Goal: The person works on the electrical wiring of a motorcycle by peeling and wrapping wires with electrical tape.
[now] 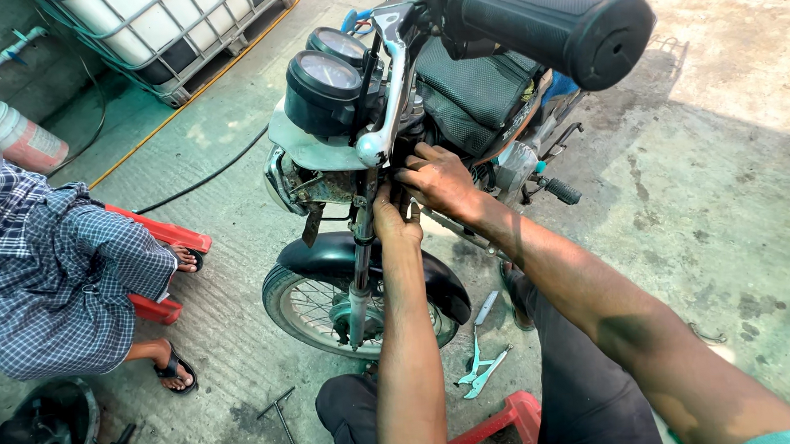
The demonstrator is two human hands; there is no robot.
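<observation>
Both hands up at the motorcycle's fork

My left hand (393,220) is wrapped around the upright fork tube (359,277), right hand (437,177) just above, fingers curled onto the steering head (401,151); front wheel (328,309) sits below.

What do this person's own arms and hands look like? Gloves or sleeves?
No gloves: the left hand and right hand are bare, smudged with dark grime. Both forearms are uncovered; a turquoise sleeve edge shows on the right upper arm. No watch or rings visible.

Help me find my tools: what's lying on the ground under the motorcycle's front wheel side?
Pliers and a wrench lie on the concrete beside the front wheel. The forearms cover anything directly beneath them.
</observation>
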